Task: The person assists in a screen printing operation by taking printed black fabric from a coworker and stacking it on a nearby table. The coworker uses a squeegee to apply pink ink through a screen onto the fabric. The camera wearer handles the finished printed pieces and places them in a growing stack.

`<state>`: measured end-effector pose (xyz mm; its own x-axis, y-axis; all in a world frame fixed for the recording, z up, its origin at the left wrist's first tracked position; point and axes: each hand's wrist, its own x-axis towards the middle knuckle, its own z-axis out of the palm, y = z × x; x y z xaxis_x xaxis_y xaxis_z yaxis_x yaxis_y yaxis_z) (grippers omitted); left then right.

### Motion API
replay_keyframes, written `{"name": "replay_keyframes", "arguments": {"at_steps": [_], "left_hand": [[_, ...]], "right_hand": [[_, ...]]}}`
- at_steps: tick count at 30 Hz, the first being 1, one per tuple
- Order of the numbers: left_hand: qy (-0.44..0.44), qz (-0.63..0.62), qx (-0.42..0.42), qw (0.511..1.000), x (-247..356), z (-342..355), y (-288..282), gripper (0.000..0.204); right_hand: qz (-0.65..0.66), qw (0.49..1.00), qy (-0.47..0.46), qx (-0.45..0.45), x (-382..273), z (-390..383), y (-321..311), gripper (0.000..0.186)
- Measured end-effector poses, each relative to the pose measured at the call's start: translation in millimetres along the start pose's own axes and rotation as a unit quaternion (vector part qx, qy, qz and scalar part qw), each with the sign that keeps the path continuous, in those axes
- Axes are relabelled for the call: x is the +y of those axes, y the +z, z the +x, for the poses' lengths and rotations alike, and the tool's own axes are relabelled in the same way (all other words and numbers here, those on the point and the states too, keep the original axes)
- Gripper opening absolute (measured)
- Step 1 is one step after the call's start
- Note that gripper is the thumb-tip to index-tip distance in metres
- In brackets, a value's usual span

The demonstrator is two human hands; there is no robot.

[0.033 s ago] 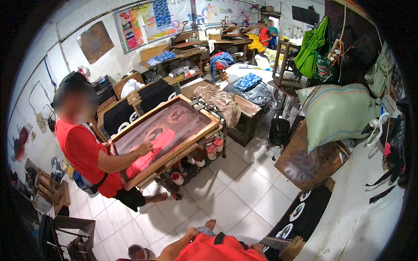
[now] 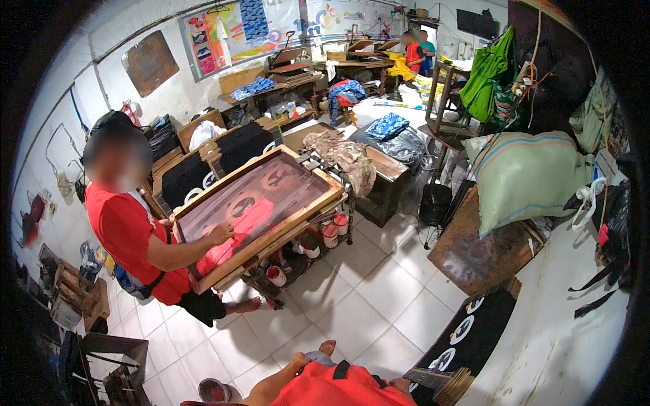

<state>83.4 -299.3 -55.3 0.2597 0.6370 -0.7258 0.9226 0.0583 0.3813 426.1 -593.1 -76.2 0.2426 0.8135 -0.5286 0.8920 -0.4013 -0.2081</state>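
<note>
At the near edge, the left hand (image 2: 296, 363) and right hand (image 2: 401, 386) (grips indiscernible) flanked a red shirt (image 2: 332, 388), floor tiles (image 2: 379, 287) open beyond.

Bright green bag (image 2: 489, 78), bulging pale sack (image 2: 531, 177)

One red-inked screen (image 2: 263, 206), three co-workers (image 2: 122, 227)

The person's left hand (image 2: 296, 364) is at the near edge beside a red fabric shirt (image 2: 332, 389); the right hand (image 2: 401, 386), mostly hidden, is near a stack of black panels with white round prints (image 2: 467, 335). On the left, a co-worker in a red shirt (image 2: 122, 230) stands at a rectangular wooden-framed screen (image 2: 291, 225) bearing bright pink-red ink (image 2: 252, 220). Right, a bulging pale-green woven sack (image 2: 531, 179) overlaps a stained brown board (image 2: 467, 250).
</note>
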Motion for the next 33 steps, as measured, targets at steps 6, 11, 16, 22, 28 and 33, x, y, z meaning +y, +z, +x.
{"name": "replay_keyframes", "arguments": {"at_steps": [6,11,16,22,28,33], "left_hand": [[-0.019,-0.072,-0.005,0.997,-8,5,4,0.047],[-0.027,-0.112,-0.004,0.993,-30,8,4,0.042],[-0.073,-0.209,-0.018,0.975,-57,15,-10,0.03],[-0.173,-0.399,0.046,0.899,-96,28,-93,0.021],[-0.165,-0.531,0.139,0.819,-153,73,-215,0.01],[-0.189,-0.488,0.079,0.849,-159,106,-263,0.018]], "right_hand": [[0.058,0.998,0.025,-0.011,2,-3,-11,0.021],[-0.089,0.989,0.04,-0.108,-14,1,-39,0.022],[0.018,0.996,0.027,-0.078,-12,20,-31,0.022],[0.821,0.554,0.117,-0.079,-9,67,8,0.025],[0.564,0.781,0.267,0.022,-113,166,-82,0.012],[0.671,0.693,0.235,0.124,-198,217,-179,0.013]]}}
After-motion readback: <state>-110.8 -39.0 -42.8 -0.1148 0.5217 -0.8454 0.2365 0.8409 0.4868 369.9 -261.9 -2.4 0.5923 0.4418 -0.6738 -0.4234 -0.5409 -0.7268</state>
